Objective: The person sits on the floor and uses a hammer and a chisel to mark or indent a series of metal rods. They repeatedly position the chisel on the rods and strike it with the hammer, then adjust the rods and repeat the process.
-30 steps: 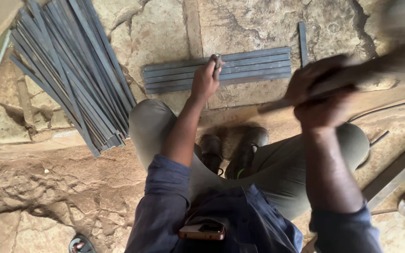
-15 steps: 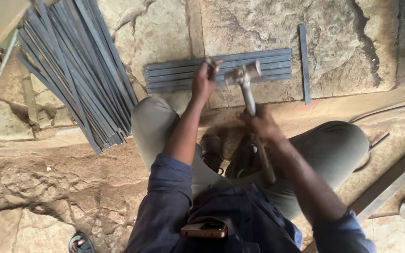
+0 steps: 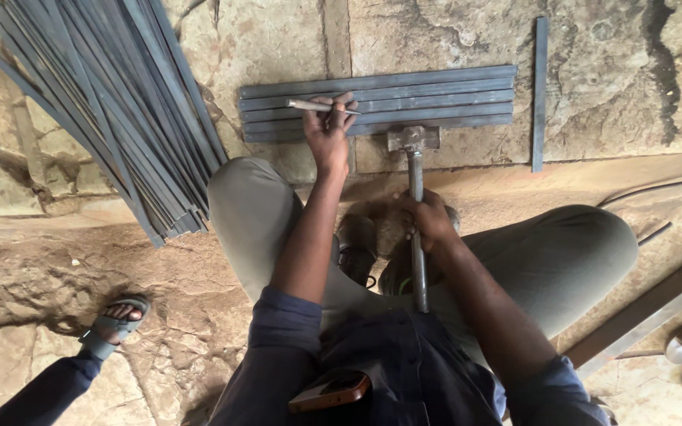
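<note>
Two grips clenched: left hand (image 3: 327, 130) on steel punch (image 3: 315, 106), right hand (image 3: 429, 219) on hammer (image 3: 414, 189).

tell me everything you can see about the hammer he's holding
The hammer with a blocky grey metal head and long thin metal handle looks worn and dull. Its head rests on the near edge of the row of flat grey steel strips on the stone floor; the handle runs back toward the person. The right hand grips it about midway.
</note>
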